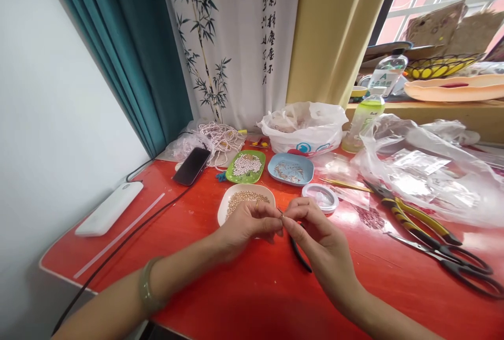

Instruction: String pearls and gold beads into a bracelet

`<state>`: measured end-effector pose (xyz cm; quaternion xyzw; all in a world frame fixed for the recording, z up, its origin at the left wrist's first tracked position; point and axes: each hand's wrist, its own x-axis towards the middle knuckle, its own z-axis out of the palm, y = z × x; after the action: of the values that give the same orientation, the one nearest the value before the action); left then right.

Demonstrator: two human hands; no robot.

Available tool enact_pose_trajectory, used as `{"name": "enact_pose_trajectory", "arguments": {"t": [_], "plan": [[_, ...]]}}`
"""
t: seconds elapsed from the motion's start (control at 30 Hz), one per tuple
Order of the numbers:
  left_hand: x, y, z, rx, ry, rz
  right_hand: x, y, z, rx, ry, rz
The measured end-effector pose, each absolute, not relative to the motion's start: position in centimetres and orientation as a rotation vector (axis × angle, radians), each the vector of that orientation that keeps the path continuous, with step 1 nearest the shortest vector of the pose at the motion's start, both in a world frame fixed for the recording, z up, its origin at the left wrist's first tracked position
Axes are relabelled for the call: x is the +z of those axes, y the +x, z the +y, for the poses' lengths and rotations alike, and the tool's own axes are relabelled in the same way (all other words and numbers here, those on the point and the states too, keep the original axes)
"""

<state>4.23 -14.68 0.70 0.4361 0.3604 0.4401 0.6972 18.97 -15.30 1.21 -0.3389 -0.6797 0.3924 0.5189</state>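
My left hand [252, 220] and my right hand [321, 232] meet fingertip to fingertip above the red table. Both pinch the same tiny, thin metal piece [281, 215], whose exact kind is too small to make out. Just behind my left hand sits a cream dish [222, 209] of gold beads [246, 199], partly covered by the fingers. A black curved handle [300, 256] lies under my right hand, its other end hidden. Farther back are a green tray [258, 174] of pale pink beads [247, 165] and a blue tray [301, 181] of thin metal pins [289, 171].
A round clear-lidded container [328, 204] stands behind my right hand. To the right lie pliers [409, 214], scissors [452, 261] and plastic bags [429, 172]. A phone [192, 166], a white power bank [112, 209] and a black cable [136, 235] are at the left.
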Motion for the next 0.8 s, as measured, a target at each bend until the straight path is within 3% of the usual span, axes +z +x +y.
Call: {"name": "enact_pose_trajectory", "arguments": {"t": [0.8], "plan": [[0.9,3.8,-14.5,0.901,1.038,0.765,1.6,19.5,-14.7,0.998,-0.804,-1.64]]}}
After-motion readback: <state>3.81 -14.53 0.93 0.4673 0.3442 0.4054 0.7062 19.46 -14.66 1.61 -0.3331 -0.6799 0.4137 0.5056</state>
